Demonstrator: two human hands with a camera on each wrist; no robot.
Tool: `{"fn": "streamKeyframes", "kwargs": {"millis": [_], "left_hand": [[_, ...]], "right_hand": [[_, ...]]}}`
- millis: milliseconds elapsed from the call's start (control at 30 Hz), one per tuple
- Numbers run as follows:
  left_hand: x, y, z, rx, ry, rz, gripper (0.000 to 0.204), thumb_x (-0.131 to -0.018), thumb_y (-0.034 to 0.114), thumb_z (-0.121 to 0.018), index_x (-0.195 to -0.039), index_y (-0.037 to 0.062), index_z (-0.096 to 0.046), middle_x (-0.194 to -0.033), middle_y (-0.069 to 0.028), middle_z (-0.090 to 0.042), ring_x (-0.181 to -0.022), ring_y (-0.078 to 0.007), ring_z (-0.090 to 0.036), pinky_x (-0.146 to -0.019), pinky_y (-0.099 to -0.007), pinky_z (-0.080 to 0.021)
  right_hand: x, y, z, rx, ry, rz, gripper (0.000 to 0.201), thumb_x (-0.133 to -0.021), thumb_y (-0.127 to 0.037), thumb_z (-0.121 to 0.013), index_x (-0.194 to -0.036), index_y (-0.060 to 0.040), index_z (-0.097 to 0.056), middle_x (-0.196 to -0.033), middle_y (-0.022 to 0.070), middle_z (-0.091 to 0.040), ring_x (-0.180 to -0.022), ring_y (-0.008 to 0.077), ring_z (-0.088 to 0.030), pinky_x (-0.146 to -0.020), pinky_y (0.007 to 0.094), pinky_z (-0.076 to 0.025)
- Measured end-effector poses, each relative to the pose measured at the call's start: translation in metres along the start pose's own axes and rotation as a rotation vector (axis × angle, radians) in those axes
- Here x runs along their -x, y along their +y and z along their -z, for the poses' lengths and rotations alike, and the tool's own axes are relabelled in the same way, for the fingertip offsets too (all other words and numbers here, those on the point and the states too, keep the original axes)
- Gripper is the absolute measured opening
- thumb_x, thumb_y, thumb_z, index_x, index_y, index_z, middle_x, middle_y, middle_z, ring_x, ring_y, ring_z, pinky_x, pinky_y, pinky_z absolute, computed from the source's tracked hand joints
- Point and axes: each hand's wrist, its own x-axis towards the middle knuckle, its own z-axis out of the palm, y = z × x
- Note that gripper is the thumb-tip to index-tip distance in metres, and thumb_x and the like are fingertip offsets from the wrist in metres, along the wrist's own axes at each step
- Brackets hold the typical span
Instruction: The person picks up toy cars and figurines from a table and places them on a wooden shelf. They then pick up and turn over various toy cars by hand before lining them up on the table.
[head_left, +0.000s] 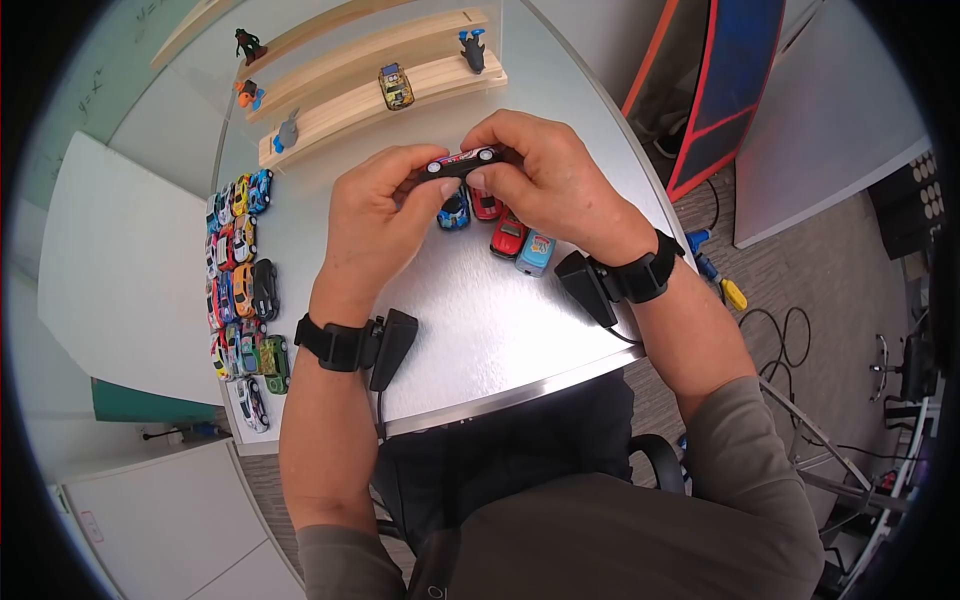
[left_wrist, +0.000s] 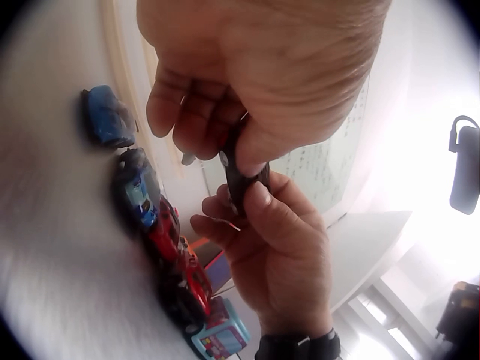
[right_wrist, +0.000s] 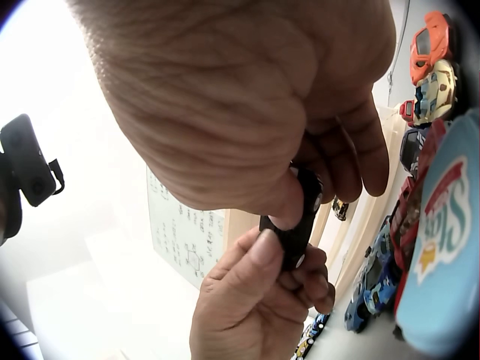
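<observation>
Both hands hold one small toy car (head_left: 461, 162) between them above the table, its wheels and dark underside turned toward the body. The left hand (head_left: 378, 215) pinches one end with thumb and fingers; the right hand (head_left: 560, 185) pinches the other. In the left wrist view the dark car (left_wrist: 241, 169) sits between the two thumbs, and the right wrist view shows its black underside (right_wrist: 298, 232). Just below the hands on the table stand a blue car (head_left: 453, 212), a red car (head_left: 508, 236) and a light blue car (head_left: 536, 254).
Several toy cars (head_left: 264, 290) stand in rows along the table's left side. Behind the hands, a tiered wooden rack (head_left: 340, 108) bears a yellow car (head_left: 396, 87), a shark-like figure (head_left: 473, 52) and a grey figure (head_left: 288, 132). The table's front edge (head_left: 510, 394) lies near the body.
</observation>
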Motion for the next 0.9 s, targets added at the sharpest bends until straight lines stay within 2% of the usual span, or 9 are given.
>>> {"fn": "streamKeyframes", "kwargs": {"millis": [33,67,167,267,367,433,633,867,900], "left_hand": [[0.0,0.0,0.0,-0.008,0.0,0.012,0.023,-0.094,0.002,-0.069,-0.117,-0.0021,-0.069,-0.09,0.0021,-0.067,-0.076,-0.0023,-0.055,-0.063,-0.0179,-0.043],[0.0,-0.001,0.0,-0.008,0.0,0.012,0.023,-0.094,0.002,-0.069,-0.117,-0.0021,-0.069,-0.09,0.0021,-0.067,-0.076,-0.0023,-0.055,-0.063,-0.0179,-0.043],[-0.001,-0.002,0.001,-0.034,0.002,0.022,0.022,-0.093,0.001,-0.069,-0.116,-0.0019,-0.069,-0.09,0.0023,-0.067,-0.076,-0.0019,-0.054,-0.063,-0.0175,-0.043],[-0.002,-0.004,0.003,0.013,0.041,0.054,0.02,-0.087,-0.002,-0.07,-0.108,-0.0015,-0.071,-0.09,-0.0068,-0.07,-0.078,-0.0112,-0.065,-0.07,-0.0248,-0.052],[-0.001,-0.008,0.005,-0.007,0.02,0.05,0.023,-0.093,0.0,-0.07,-0.116,-0.0018,-0.069,-0.089,0.0026,-0.066,-0.076,-0.0018,-0.054,-0.063,-0.0175,-0.043],[-0.001,-0.007,0.004,-0.018,0.013,0.031,0.022,-0.093,0.0,-0.07,-0.115,-0.0018,-0.069,-0.091,0.0022,-0.066,-0.077,-0.0022,-0.055,-0.064,-0.0177,-0.044],[-0.001,0.002,-0.004,-0.026,0.046,-0.011,0.021,-0.084,-0.004,-0.069,-0.105,-0.0002,-0.071,-0.087,-0.0091,-0.068,-0.079,-0.018,-0.065,-0.071,-0.029,-0.052],[-0.001,0.001,-0.005,-0.081,0.042,-0.077,0.022,-0.083,-0.004,-0.065,-0.104,-0.0001,-0.07,-0.085,-0.0106,-0.067,-0.076,-0.0215,-0.065,-0.068,-0.0307,-0.051],[-0.001,0.001,-0.004,-0.09,0.015,-0.075,0.021,-0.087,-0.004,-0.066,-0.108,-0.0011,-0.07,-0.088,-0.0062,-0.065,-0.075,-0.0136,-0.061,-0.066,-0.0257,-0.049]], "right_hand": [[0.0,0.0,-0.001,-0.014,0.027,0.017,0.015,-0.085,-0.005,-0.07,-0.097,0.0026,-0.065,-0.081,0.0184,-0.068,-0.072,0.03,-0.067,-0.065,0.0387,-0.051],[0.0,0.0,0.0,-0.014,0.027,0.017,0.015,-0.085,-0.005,-0.07,-0.097,0.0026,-0.065,-0.081,0.0184,-0.068,-0.072,0.03,-0.067,-0.065,0.0387,-0.051],[0.0,0.001,-0.001,-0.037,0.014,-0.006,0.016,-0.086,-0.005,-0.07,-0.099,0.0032,-0.066,-0.081,0.0178,-0.068,-0.072,0.0284,-0.067,-0.065,0.0379,-0.052],[0.0,0.008,-0.002,-0.117,0.018,0.038,0.017,-0.087,-0.006,-0.069,-0.101,0.0034,-0.067,-0.08,0.0167,-0.068,-0.071,0.0262,-0.067,-0.065,0.0363,-0.052],[0.0,0.007,-0.001,-0.13,0.022,0.036,0.017,-0.088,-0.007,-0.069,-0.102,0.0035,-0.067,-0.08,0.016,-0.067,-0.069,0.0235,-0.067,-0.064,0.0345,-0.052],[0.0,0.002,0.003,-0.072,-0.045,-0.009,0.017,-0.094,-0.004,-0.065,-0.109,0.0035,-0.067,-0.081,0.0017,-0.067,-0.071,0.0054,-0.06,-0.063,0.0232,-0.05],[0.001,0.001,0.003,-0.117,-0.029,-0.045,0.013,-0.092,-0.006,-0.071,-0.099,0.0022,-0.066,-0.077,0.0019,-0.066,-0.068,0.0051,-0.059,-0.06,0.0222,-0.049],[0.001,-0.006,0.004,-0.177,-0.044,-0.096,0.018,-0.087,-0.008,-0.078,-0.094,0.0012,-0.063,-0.076,0.0038,-0.068,-0.069,0.0066,-0.063,-0.06,0.0228,-0.05],[0.001,-0.006,0.004,-0.185,-0.05,-0.119,0.02,-0.086,-0.008,-0.079,-0.093,0.0011,-0.063,-0.076,0.0041,-0.068,-0.069,0.0073,-0.064,-0.06,0.0231,-0.051]]}}
